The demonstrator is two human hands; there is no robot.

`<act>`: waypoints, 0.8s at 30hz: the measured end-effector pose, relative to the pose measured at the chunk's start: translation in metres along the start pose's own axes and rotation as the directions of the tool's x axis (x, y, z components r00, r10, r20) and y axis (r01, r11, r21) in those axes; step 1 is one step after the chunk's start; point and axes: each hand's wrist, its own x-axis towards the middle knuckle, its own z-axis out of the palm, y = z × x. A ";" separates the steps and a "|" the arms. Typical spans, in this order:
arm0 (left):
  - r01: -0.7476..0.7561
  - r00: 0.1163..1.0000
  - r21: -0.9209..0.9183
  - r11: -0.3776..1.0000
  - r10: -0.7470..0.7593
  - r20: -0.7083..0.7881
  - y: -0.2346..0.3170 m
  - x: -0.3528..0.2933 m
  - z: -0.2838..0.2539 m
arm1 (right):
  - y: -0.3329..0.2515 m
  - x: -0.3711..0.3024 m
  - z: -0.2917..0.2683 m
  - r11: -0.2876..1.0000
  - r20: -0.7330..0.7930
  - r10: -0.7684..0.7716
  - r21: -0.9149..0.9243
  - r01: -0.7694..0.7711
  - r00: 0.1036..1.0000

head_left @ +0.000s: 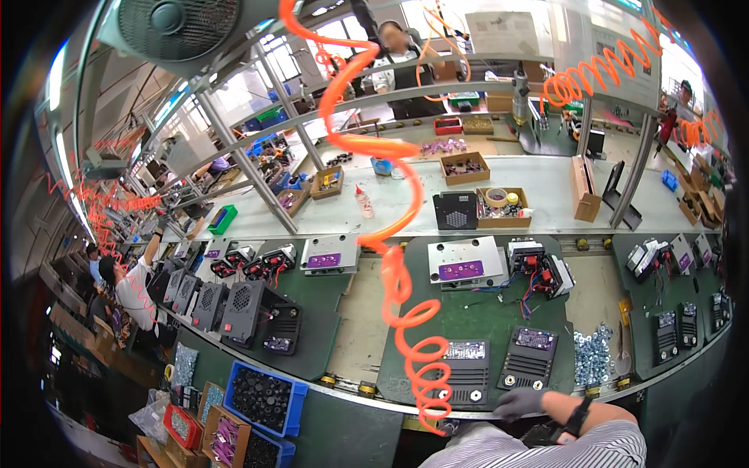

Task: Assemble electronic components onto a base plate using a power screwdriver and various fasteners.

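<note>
My right hand (520, 404), in a grey glove with a black band at the wrist, hovers at the near edge of the bench. Its fingers are loosely bent, and nothing shows in them. Just beyond it lies a black slotted panel (524, 374) carrying a purple circuit board (534, 338). To its left is a similar black panel (466, 384) with a pale-topped board. My left hand cannot be made out; a dark shape near my striped shirt, by the lower end of the orange coiled hose (421, 351), is unclear.
Behind the panels stand a metal plate with a purple board (460, 271) and red-and-black wired parts (538, 269). Loose silvery fasteners (593, 355) lie to the right. A blue bin (261, 396) of black parts sits lower left. Other people (402, 74) work across the line and at left.
</note>
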 end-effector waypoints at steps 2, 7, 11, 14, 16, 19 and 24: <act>-0.095 0.977 0.291 0.952 0.034 0.210 -0.001 0.005 0.007 | 0.034 -0.020 -0.043 0.996 -0.328 0.050 -0.056 -0.072 0.943; -0.388 0.736 0.918 0.086 0.628 0.252 -0.022 -0.034 0.063 | 0.128 -0.040 -0.114 0.952 -0.802 0.302 0.229 -0.202 0.516; -0.179 0.813 0.984 0.006 0.565 0.145 -0.022 -0.092 0.122 | 0.175 -0.022 -0.117 0.797 -0.615 0.413 0.601 0.060 0.671; -0.115 0.833 0.993 0.016 0.546 0.088 -0.020 -0.125 0.150 | 0.187 -0.013 -0.116 0.857 -0.663 0.388 0.515 0.014 0.640; -0.086 0.843 0.996 0.020 0.534 0.062 -0.017 -0.136 0.166 | 0.187 -0.013 -0.118 0.821 -0.628 0.413 0.570 0.028 0.660; -0.012 0.852 0.995 0.100 0.522 -0.042 -0.019 -0.147 0.185 | 0.181 -0.015 -0.124 0.793 -0.588 0.424 0.608 0.032 0.689; 0.044 0.825 0.969 0.242 0.538 -0.172 -0.019 -0.154 0.196 | 0.168 -0.016 -0.130 0.843 -0.604 0.392 0.538 -0.008 0.694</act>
